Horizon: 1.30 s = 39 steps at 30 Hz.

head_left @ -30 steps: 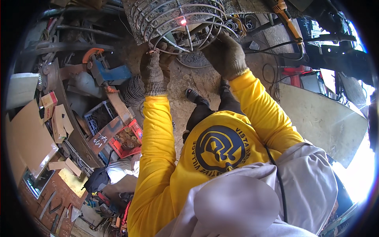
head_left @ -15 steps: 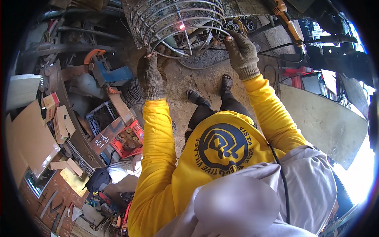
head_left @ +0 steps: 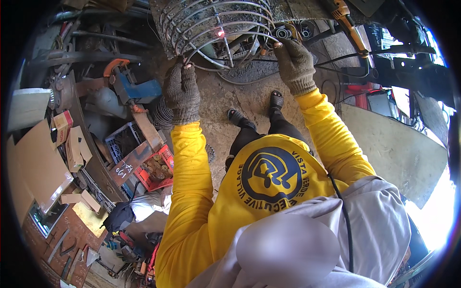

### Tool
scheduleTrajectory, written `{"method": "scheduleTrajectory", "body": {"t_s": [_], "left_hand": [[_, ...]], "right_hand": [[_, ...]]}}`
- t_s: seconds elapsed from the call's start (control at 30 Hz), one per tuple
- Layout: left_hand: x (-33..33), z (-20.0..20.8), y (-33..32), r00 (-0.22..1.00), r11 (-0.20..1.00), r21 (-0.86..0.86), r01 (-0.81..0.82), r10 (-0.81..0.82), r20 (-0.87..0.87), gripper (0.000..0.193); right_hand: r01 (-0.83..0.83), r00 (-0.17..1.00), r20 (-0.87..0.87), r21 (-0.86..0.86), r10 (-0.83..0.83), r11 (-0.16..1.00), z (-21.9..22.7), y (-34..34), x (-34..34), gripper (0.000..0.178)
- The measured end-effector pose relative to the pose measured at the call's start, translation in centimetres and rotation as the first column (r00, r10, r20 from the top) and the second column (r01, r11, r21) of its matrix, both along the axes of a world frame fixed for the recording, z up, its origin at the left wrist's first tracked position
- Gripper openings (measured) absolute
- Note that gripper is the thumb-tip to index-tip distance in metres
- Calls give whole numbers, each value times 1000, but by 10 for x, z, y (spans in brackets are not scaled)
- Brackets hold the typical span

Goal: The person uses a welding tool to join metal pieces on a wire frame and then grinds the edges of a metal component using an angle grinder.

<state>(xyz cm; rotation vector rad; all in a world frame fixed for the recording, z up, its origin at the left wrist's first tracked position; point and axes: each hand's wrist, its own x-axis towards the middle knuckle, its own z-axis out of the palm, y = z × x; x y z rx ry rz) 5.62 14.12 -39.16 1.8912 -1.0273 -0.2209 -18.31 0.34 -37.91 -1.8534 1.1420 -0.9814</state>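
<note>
While the left hand (head_left: 182, 92) stays clenched on the wire cage's (head_left: 216, 24) rim, the right hand (head_left: 295, 65) has shifted rightward, now pinching a thin rod (head_left: 249, 60) beside it.

Round wire cage (head_left: 216, 26) of bent grey metal rods, lying on side on dirt floor at 12 o'clock. Open rim faces wearer. Small orange-red glowing spot on one rod near cage centre. Rods curved, evenly spaced, bare steel.

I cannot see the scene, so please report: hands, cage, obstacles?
Left hand gripping wire cage rim. Right hand on rod at cage. Glowing spot on wire.
</note>
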Motion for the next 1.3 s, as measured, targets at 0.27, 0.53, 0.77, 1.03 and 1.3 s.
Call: {"method": "scheduleTrajectory", "body": {"t_s": [0.27,0.53,0.77,1.03,1.3], "left_hand": [[12,4,-2,995,994,-53,95,-97,-31,29],[18,3,-1,988,988,-79,132,-138,-75,34],[18,10,1,986,987,33,156,-154,-60,35],[14,14,-1,989,992,34,119,-115,-95,31],[7,-2,-1,982,991,-127,36,-58,-178,27]], "right_hand": [[-6,1000,-21,42,7,999,-4,0,-1,27],[-14,1000,-13,75,15,997,-3,0,0,27],[-18,1000,-14,130,20,991,-3,-4,1,28],[-45,998,53,203,35,978,-17,-10,-2,30],[-118,964,260,252,50,960,-6,-3,-5,42]]}}
